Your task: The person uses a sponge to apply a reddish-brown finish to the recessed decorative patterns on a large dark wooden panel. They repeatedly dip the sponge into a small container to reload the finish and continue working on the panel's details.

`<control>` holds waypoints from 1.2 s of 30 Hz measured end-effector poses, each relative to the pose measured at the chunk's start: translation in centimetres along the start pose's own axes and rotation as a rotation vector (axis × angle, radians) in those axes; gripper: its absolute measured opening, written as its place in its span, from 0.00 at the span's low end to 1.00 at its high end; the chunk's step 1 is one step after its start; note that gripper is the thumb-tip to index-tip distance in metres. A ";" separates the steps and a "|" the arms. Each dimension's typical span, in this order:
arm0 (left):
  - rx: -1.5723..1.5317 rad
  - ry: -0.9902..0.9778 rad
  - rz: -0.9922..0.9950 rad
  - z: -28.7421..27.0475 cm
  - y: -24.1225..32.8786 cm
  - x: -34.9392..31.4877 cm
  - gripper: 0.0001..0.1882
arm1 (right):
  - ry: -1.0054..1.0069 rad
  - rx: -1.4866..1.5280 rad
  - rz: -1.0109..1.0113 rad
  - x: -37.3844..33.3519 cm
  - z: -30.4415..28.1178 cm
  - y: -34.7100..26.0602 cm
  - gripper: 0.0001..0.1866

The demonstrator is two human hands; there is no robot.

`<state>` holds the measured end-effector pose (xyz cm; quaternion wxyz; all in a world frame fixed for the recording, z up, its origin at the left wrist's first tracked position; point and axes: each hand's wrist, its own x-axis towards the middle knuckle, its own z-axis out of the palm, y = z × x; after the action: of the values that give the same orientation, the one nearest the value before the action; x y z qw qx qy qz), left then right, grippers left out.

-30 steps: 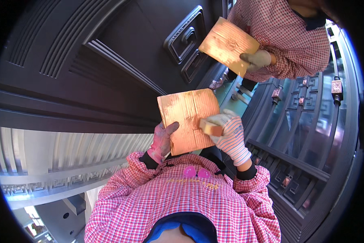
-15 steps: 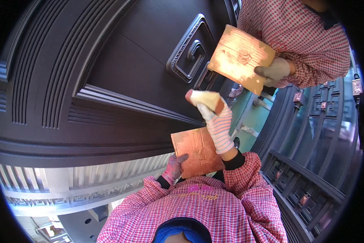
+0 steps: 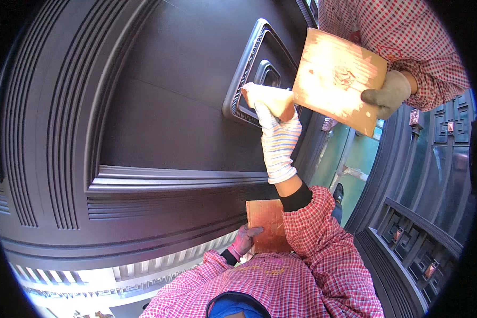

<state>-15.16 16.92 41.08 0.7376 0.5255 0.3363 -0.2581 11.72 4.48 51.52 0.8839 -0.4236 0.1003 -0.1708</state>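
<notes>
Apparent sponge [image 3: 272,98] in right hand [image 3: 279,135], cardboard [image 3: 270,230] by its edge in left hand [image 3: 243,239]

Passable left of the raised moulding [image 3: 242,68] over the flat panel [image 3: 169,111], blocked on its right by the co-worker's cardboard [image 3: 331,77], low in front by the right hand [image 3: 278,132] and pale block [image 3: 271,97].

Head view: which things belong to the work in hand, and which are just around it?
Work in hand:
left hand, holding stained cardboard
right hand, gripping pale block
dark panel with raised frame, near the block; contact unclear

Around it:
co-worker's gloved hand, holding another cardboard piece
dark ornamented panel, right
pale ribbed panel, lower left
</notes>
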 end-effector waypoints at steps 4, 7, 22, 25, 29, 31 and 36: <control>-0.018 -0.020 -0.025 0.0 -0.1 0.4 0.18 | -0.026 -0.005 -0.014 0.4 0.5 0.4 0.17; -0.031 -0.031 -0.032 0.3 -0.1 0.5 0.17 | -0.047 -0.005 -0.010 0.0 0.2 0.3 0.16; 0.035 -0.011 0.027 -0.2 -2.2 0.8 0.15 | -0.057 0.096 0.126 -0.4 -0.8 -1.1 0.14; 0.060 -0.013 0.057 -0.6 -2.8 0.8 0.13 | -0.111 -0.017 0.066 -1.2 -1.4 -1.7 0.12; 0.081 -0.001 0.040 -0.6 -2.7 0.9 0.12 | -0.147 0.041 0.178 -2.6 -2.1 -2.9 0.12; 0.107 -0.003 0.046 -0.2 -2.5 0.6 0.12 | -0.122 0.078 0.166 -2.4 -2.5 -2.9 0.12; 0.054 -0.008 0.007 0.7 -1.9 0.3 0.12 | -0.068 0.089 0.098 -0.4 -1.6 -2.2 0.14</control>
<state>-16.19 15.64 39.86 0.7252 0.5457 0.3244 -0.2664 10.34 2.19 52.26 0.9121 -0.3840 0.0830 -0.1171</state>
